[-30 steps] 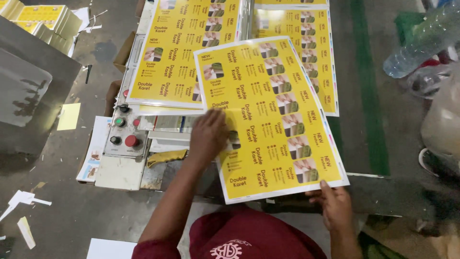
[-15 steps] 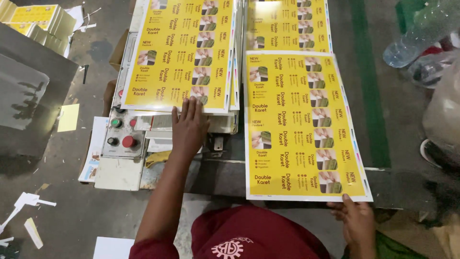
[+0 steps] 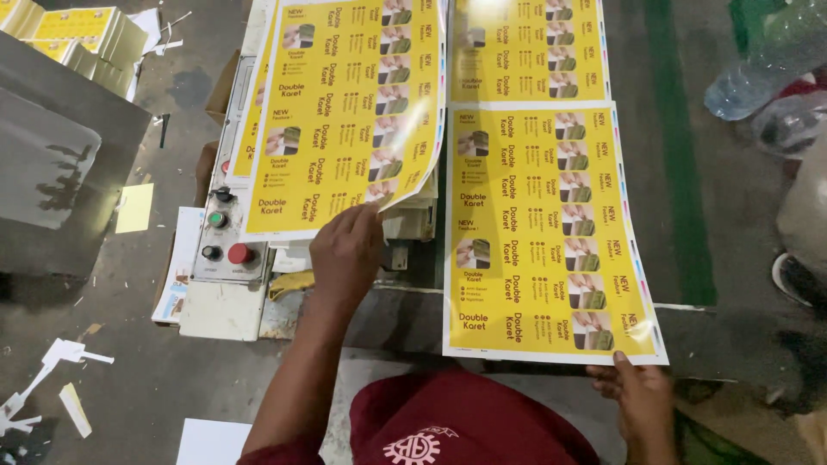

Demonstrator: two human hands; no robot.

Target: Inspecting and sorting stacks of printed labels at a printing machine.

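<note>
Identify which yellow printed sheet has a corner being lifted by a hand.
The left sheet, atop the left stack: the left hand curls its lower right corner upward. The right sheet lies flat, with the right hand at its bottom edge.

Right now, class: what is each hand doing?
Left hand: lifting the corner of the top sheet.
Right hand: holding the bottom edge of the right sheet.

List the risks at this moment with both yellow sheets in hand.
1. The left hand lifts the top yellow sheet by one curling corner only; it may crease or drag the sheet beneath along.
2. The right hand pinches the other sheet at its near edge, which overhangs the table edge; it might sag or slide off.
3. The lifted sheet hangs over the button panel, hiding part of it.
</note>
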